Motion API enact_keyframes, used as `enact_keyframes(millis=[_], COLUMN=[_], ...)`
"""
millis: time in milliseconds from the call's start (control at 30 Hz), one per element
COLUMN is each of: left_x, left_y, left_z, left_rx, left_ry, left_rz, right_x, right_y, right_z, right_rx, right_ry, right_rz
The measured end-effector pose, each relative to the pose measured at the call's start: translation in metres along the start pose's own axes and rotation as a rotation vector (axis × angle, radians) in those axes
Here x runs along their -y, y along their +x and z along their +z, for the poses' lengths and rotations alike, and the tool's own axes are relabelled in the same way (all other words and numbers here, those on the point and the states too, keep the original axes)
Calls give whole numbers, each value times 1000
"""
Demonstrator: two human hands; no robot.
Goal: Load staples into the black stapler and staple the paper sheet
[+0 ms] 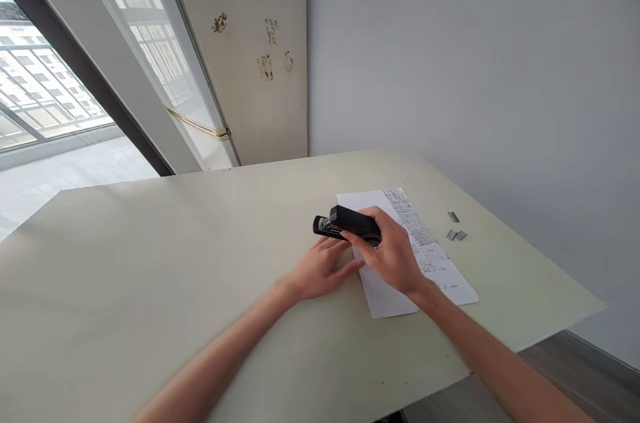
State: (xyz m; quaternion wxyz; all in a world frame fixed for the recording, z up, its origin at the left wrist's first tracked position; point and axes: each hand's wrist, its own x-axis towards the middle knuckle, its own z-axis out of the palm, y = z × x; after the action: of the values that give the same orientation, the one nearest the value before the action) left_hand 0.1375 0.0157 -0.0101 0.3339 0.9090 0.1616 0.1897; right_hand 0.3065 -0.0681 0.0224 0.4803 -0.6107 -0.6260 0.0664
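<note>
A black stapler [356,222] is gripped in my right hand [393,253], held above the left part of some printed paper [390,296]. Its front end points left, and a gap shows between its upper arm and its base. My left hand [325,268] lies low at the paper's left edge, thumb stretched toward the sheet. The stapler and my right hand hide part of its fingers. Printed rows and a grey table run along the right side of the paper. Whether it is one sheet or a stack I cannot tell.
Several small strips of staples [456,234] lie on the pale table [165,276], right of the paper. A grey wall [475,63] borders the table on the right. Behind it stand a cream panel [250,110] with brown marks and a glass door [55,76] onto a railing.
</note>
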Motion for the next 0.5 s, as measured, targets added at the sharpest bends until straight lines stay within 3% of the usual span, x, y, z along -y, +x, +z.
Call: enact_keyframes(millis=[133,300,400,500], left_x=[7,23,33,40], left_y=[-58,-119,-133,-137], left_z=[-43,-83,-91,-91], left_rx=[-119,-413,-523,-458], left_ry=[-197,-166,-84,8], left_rz=[-221,-488,-527,-459], right_x=[3,12,18,24], right_y=[4,12,16,15], right_z=[16,55,80,100], right_rx=[44,239,365,454], right_ry=[68,141,153,171], right_rz=[103,154,110,71])
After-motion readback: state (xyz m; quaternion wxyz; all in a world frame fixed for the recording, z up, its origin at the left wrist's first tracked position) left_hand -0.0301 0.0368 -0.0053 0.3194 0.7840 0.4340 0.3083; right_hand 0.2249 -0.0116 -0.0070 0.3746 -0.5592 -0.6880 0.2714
